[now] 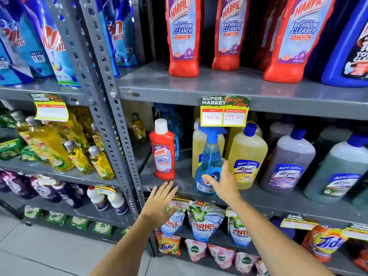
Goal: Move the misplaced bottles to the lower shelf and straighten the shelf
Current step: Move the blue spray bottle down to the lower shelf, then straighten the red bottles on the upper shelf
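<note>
A small red Harpic bottle [163, 154] with a white cap stands upright on the middle grey shelf [258, 198]. To its right stands a blue Colin spray bottle [209, 164]. My left hand [161, 204] hovers open below the red bottle, fingers spread, holding nothing. My right hand [223, 180] is open against the spray bottle's lower right side, fingers spread; I cannot tell if it touches. Three large red Harpic bottles [184, 36] stand on the upper shelf [219, 84].
Yellow and grey Lizol bottles [247, 158] line the middle shelf at right. A price tag [224, 111] hangs from the upper shelf edge. A perforated metal upright [107, 108] divides the racks. Ariel pouches [203, 222] and Tide packs [326, 242] sit below. Yellow Vim bottles [49, 146] stand left.
</note>
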### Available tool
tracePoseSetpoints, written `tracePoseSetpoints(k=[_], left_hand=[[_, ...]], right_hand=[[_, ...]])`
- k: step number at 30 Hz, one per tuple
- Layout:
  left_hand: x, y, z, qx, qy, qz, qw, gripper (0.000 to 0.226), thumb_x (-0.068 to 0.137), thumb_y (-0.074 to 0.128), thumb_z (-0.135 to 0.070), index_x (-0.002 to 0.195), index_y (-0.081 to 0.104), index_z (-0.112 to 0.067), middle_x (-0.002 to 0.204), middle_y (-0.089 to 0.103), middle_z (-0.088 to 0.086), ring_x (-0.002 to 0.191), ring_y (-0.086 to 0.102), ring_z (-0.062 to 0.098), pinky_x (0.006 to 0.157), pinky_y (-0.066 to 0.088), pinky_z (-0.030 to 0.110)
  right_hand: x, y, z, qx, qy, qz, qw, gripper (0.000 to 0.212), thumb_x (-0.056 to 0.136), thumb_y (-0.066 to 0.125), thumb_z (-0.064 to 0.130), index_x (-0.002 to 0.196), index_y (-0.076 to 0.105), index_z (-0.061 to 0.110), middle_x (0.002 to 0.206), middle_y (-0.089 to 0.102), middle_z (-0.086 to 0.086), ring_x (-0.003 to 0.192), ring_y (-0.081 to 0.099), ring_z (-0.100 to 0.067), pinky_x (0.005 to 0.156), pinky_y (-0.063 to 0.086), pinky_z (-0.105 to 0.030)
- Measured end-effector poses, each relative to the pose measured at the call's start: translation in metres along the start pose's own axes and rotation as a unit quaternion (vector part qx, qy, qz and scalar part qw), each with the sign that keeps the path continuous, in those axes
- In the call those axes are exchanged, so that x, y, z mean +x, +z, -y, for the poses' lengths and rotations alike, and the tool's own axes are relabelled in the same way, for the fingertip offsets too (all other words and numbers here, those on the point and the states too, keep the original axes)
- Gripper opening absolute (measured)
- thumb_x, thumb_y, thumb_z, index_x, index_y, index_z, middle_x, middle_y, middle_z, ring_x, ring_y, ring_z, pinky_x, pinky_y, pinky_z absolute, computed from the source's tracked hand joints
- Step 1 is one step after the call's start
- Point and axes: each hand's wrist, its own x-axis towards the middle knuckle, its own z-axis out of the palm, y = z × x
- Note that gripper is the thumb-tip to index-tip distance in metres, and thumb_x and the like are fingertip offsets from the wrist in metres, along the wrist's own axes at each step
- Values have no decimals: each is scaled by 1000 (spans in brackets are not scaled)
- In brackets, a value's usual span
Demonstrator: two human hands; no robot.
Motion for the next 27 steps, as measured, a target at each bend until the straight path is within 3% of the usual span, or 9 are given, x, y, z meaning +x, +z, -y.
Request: tracePoseSetpoints(k=[3, 11, 15, 17, 19, 21, 24, 27], left_hand=[[0, 1, 2, -8, 9, -10, 1000, 70, 100, 19, -60, 156, 0, -24, 163, -8, 0, 151, -8, 19, 120, -9, 40], [0, 3, 3, -10, 14, -16, 1000, 69, 101, 21, -58, 156, 0, -23, 163, -8, 1, 151, -8, 20, 120, -8, 41], [-1, 5, 5, -9, 18, -20, 1000, 67, 102, 24, -56, 156, 1, -23, 164, -6, 1, 151, -6, 20, 120, -8, 42], [0, 5, 4, -6, 14, -21, 1000, 67, 102, 24, -55, 156, 1, -23, 164, -5, 1, 151, -6, 20, 120, -8, 42], [1, 6, 4, -1, 6, -20, 1000, 67, 102, 25, -54, 156, 0, -24, 165, -5, 1, 151, -7, 19, 120, -9, 42], [1, 9, 3, 1, 1, -20, 1000, 67, 102, 25, -54, 156, -1, -24, 165, -5, 0, 151, -8, 19, 120, -9, 42], [1, 10, 3, 12, 2, -21, 1000, 67, 102, 22, -56, 156, -3, -24, 164, -8, 0, 151, -10, 19, 119, -11, 42], [1, 9, 5, 7, 8, -15, 1000, 68, 101, 19, -58, 155, -6, -25, 163, -12, -1, 150, -13, 18, 120, -11, 41]], right_hand=[[-1, -5, -5, -48, 18, 39, 998, 90, 77, 82, 24, 143, 20, 31, 120, 60, 9, 110, 61, -12, 92, 52, -33], [4, -1, -7, -93, 13, 22, 995, 93, 77, 83, 21, 144, 19, 27, 127, 65, -2, 111, 65, -20, 84, 53, -30], [1, -5, -9, -28, 30, 35, 999, 102, 67, 90, 25, 144, 23, 30, 115, 64, 11, 107, 67, -13, 81, 57, -30], [-8, -11, -5, -4, 24, -44, 999, 99, 63, 91, 37, 142, 30, 31, 108, 59, 17, 99, 64, -5, 75, 54, -23], [-18, -13, 7, -7, -49, -186, 981, 72, 69, 82, 51, 128, 44, 36, 100, 55, 20, 88, 59, -4, 69, 46, -15], [-25, -6, 29, 11, -165, -246, 955, 39, 79, 74, 48, 111, 53, 37, 90, 52, 19, 78, 55, -6, 65, 43, -15], [-23, 18, 73, 5, -267, -187, 945, 18, 90, 66, 30, 104, 61, 20, 91, 50, 16, 76, 53, -3, 67, 43, -17], [-7, 43, 112, -45, -198, -51, 978, 45, 91, 63, 29, 132, 49, 15, 114, 54, 2, 98, 56, -5, 79, 52, -25]])
